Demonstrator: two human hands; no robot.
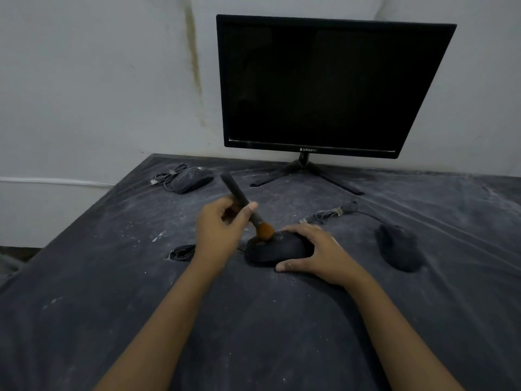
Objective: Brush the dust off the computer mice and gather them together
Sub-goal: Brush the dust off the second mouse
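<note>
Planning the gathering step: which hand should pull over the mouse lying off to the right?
Probably the right hand. It is nearer the right mouse and carries no tool, only steadying the middle mouse; the left hand grips the brush.

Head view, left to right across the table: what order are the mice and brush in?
back-left mouse → brush, gripped by the left hand → middle mouse, held by the right hand → right mouse. Cable coils overlap these, so left out.
</note>
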